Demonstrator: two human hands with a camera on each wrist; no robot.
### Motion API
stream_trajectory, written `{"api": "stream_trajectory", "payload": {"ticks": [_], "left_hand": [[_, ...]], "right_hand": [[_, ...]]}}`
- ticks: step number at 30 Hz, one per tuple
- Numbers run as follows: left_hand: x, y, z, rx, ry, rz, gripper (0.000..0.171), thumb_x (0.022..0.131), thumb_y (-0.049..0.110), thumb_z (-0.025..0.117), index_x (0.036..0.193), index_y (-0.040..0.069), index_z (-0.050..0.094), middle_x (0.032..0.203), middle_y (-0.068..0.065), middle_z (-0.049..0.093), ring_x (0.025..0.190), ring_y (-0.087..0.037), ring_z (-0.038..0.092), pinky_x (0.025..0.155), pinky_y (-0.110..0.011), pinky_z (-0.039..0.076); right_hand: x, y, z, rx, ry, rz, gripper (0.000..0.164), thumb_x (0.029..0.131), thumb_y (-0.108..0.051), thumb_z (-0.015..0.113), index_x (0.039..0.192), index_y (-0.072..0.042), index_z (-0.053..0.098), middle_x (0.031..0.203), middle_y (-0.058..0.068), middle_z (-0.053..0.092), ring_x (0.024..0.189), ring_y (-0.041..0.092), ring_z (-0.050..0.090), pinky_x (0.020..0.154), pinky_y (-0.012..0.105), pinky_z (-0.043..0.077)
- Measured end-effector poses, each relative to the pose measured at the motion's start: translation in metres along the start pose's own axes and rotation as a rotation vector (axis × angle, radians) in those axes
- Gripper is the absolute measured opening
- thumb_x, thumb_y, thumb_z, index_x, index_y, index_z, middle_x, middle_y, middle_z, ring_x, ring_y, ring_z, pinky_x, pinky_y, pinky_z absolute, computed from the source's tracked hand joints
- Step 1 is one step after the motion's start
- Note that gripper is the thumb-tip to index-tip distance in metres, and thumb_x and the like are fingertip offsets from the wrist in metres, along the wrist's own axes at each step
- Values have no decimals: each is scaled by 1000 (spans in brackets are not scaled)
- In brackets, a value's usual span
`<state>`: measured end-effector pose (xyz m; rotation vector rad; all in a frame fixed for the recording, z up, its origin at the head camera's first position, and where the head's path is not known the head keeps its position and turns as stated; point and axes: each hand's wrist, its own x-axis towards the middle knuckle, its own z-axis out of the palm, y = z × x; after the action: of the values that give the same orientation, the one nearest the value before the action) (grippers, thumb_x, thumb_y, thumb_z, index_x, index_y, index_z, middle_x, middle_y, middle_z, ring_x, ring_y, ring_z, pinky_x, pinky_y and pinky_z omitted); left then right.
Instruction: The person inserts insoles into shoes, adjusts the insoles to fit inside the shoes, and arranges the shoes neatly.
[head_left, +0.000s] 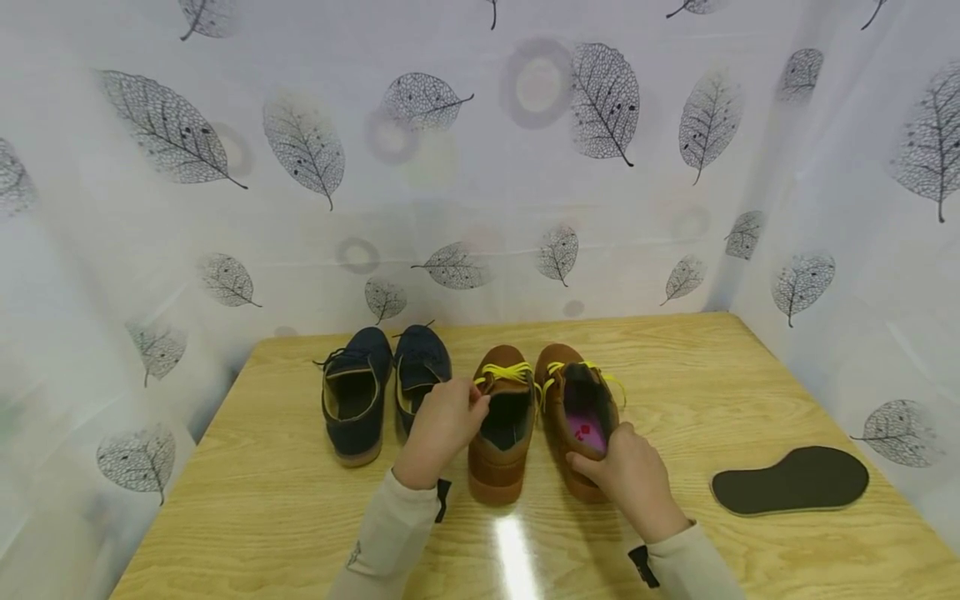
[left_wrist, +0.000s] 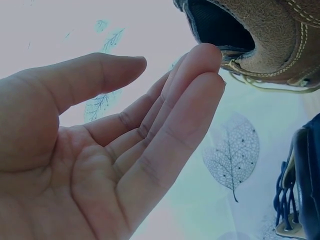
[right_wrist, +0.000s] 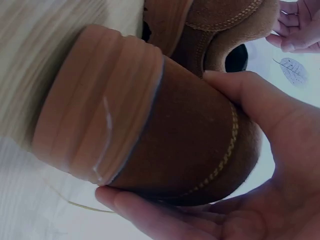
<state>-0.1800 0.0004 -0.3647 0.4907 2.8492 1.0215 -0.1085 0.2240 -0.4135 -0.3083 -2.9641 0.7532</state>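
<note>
Two brown shoes with yellow laces stand side by side on the wooden table. My right hand (head_left: 633,473) grips the heel of the right brown shoe (right_wrist: 195,135), thumb on one side and fingers on the other in the right wrist view. A pink insole with red marks (head_left: 588,432) shows inside that shoe. Over the left side of the left brown shoe (head_left: 497,477) hovers my left hand (head_left: 444,425). Its fingers are loosely bent with nothing between them and the thumb in the left wrist view, close to the shoe's opening.
A pair of navy shoes stands to the left, one navy shoe (head_left: 356,433) fully visible, the other navy shoe (head_left: 422,350) partly behind my left hand. A dark insole (head_left: 787,482) lies flat at the right of the table (head_left: 255,517). A leaf-patterned curtain (head_left: 480,192) surrounds the back and sides.
</note>
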Motion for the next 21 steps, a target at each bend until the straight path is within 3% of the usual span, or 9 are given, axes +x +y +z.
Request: {"api": "stream_trajectory", "payload": {"ticks": [3, 7, 11, 15, 18, 21], "left_hand": [[-1, -1, -1, -5, 0, 3, 17, 95, 16, 61, 85, 3, 64, 65, -1, 55, 52, -14, 49, 49, -26, 39], [-3, -1, -2, -14, 2, 8, 17, 94, 16, 61, 84, 3, 63, 65, -1, 54, 51, -14, 48, 48, -26, 38], [-3, -1, -4, -11, 5, 12, 17, 94, 17, 61, 84, 3, 62, 64, -1, 53, 51, -14, 47, 48, -26, 38], [-3, -2, -5, -3, 16, 22, 17, 94, 16, 61, 83, 3, 62, 64, -1, 53, 51, -14, 47, 48, -25, 38], [-3, -2, -6, -6, 14, 17, 17, 94, 17, 61, 83, 3, 62, 64, -1, 53, 51, -14, 47, 48, -25, 37], [-3, -2, -7, -13, 6, 5, 17, 94, 17, 61, 83, 3, 61, 63, -1, 53, 51, -14, 47, 48, -26, 37]], "right_hand": [[-2, 1, -4, 37, -41, -15, 60, 75, -39, 80, 87, 11, 49, 67, 12, 52, 56, 20, 52, 48, 36, 42], [-1, 5, -16, 101, -169, 7, 56, 77, -44, 78, 84, 5, 51, 68, 7, 50, 60, 18, 48, 52, 32, 39], [6, 16, -32, 137, -320, 23, 65, 80, -49, 74, 102, 10, 57, 82, 8, 62, 73, 19, 57, 61, 34, 47], [15, 35, -46, 198, -439, -11, 76, 86, -47, 68, 124, 16, 50, 95, 11, 67, 84, 23, 63, 70, 39, 51], [21, 51, -55, 232, -482, -6, 77, 90, -46, 63, 128, 19, 45, 96, 13, 67, 84, 25, 64, 72, 41, 52], [27, 66, -63, 216, -458, 31, 74, 94, -47, 58, 125, 20, 47, 96, 15, 68, 83, 25, 65, 72, 41, 53]]}}
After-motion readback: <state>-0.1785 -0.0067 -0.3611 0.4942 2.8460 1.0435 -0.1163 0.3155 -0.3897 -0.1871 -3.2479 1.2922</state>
